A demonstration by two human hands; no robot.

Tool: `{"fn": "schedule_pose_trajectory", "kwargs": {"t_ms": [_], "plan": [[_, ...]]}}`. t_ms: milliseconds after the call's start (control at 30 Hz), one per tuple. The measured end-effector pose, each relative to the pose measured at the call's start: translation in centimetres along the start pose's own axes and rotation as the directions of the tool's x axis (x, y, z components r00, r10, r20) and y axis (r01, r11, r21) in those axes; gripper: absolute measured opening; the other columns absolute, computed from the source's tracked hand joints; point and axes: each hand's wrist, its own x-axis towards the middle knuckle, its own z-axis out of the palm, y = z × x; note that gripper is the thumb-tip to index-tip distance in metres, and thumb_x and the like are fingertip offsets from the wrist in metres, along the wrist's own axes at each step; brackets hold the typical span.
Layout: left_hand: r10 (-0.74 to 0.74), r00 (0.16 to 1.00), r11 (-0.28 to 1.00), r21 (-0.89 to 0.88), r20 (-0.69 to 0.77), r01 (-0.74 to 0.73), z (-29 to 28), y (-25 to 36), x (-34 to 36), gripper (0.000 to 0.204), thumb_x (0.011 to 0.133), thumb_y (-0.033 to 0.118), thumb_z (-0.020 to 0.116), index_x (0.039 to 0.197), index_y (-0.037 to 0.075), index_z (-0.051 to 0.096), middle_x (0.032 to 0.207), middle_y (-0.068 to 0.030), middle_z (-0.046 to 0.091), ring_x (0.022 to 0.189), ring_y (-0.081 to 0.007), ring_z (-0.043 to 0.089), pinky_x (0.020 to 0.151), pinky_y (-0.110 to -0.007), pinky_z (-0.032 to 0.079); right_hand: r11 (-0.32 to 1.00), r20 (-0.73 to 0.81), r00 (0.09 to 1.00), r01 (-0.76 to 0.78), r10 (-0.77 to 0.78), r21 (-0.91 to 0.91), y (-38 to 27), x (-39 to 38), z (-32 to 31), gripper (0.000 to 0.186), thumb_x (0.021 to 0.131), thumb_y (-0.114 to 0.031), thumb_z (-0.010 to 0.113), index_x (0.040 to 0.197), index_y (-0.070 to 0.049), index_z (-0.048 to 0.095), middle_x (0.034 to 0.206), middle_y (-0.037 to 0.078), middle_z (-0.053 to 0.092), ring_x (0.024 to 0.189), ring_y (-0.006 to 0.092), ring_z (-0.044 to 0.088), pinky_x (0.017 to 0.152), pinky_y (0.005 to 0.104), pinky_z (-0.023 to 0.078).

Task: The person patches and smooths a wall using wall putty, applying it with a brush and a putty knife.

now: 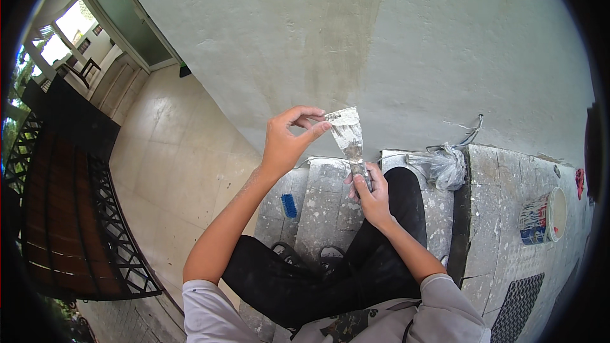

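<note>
A putty knife (pixel 347 132) with a wide blade smeared white is held upright in front of the wall. My right hand (pixel 372 195) is wrapped round its handle. At the blade's upper left corner is my left hand (pixel 294 132), thumb and fingertips closed in a pinch on the blade's edge. Behind the knife rises a grey-white plastered wall (pixel 438 57) with a darker, damp-looking streak (pixel 337 32) running down it.
A blue brush (pixel 289 206) lies on the paint-spattered step (pixel 327 200) by my feet. On the higher ledge at right stand a paint bucket (pixel 542 216) and a dark mat (pixel 518 305). A plastic bag (pixel 445 168) and wires (pixel 473 129) sit near the wall. A black metal gate (pixel 70 216) is at left.
</note>
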Motion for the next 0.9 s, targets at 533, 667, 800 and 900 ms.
{"fn": "schedule_pose_trajectory", "kwargs": {"t_ms": [533,667,800,900], "plan": [[-0.676,0.504,0.673,0.729,0.537,0.127,-4.2,-19.3,-4.6,0.046,0.086,0.044,0.052,0.114,0.007,0.058,0.116,-0.0171,0.058,0.109,-0.0315,0.054,0.093,-0.037,0.042,0.439,0.011,0.769,0.377,-0.64,-0.815,-2.3,9.0,-5.0,0.056,0.085,-0.008,0.06,0.137,-0.015,0.039,0.107,0.018,0.038,0.087,0.0274,0.05,0.079,0.038,0.044],[-0.679,0.517,0.669,0.73,0.521,0.142,-4.6,-19.7,-4.3,0.046,0.087,0.043,0.053,0.115,0.008,0.057,0.116,-0.0167,0.058,0.108,-0.032,0.054,0.093,-0.037,0.042,0.506,-0.021,0.773,0.394,-0.634,-0.768,-2.3,11.4,-2.1,0.056,0.085,-0.009,0.061,0.137,-0.01,0.038,0.103,0.017,0.042,0.09,0.0278,0.046,0.078,0.0361,0.043],[-0.642,0.56,0.714,0.675,0.524,0.187,-4.2,-18.9,-4.0,0.045,0.087,0.042,0.053,0.115,0.008,0.057,0.115,-0.0163,0.059,0.107,-0.0317,0.055,0.092,-0.037,0.042,0.543,0.003,0.804,0.405,-0.595,-0.735,-0.3,13.1,0.4,0.059,0.087,-0.011,0.057,0.14,-0.014,0.032,0.101,0.018,0.043,0.085,0.0318,0.05,0.075,0.039,0.045],[-0.637,0.568,0.722,0.662,0.522,0.201,-4.2,-19.3,-4.1,0.044,0.087,0.041,0.053,0.115,0.008,0.057,0.115,-0.0168,0.059,0.107,-0.031,0.055,0.091,-0.037,0.043,0.495,-0.037,0.91,0.19,-0.412,-0.848,4.0,12.8,0.5,0.062,0.089,-0.011,0.052,0.143,-0.021,0.023,0.098,0.019,0.043,0.076,0.0369,0.055,0.066,0.046,0.048]]}}
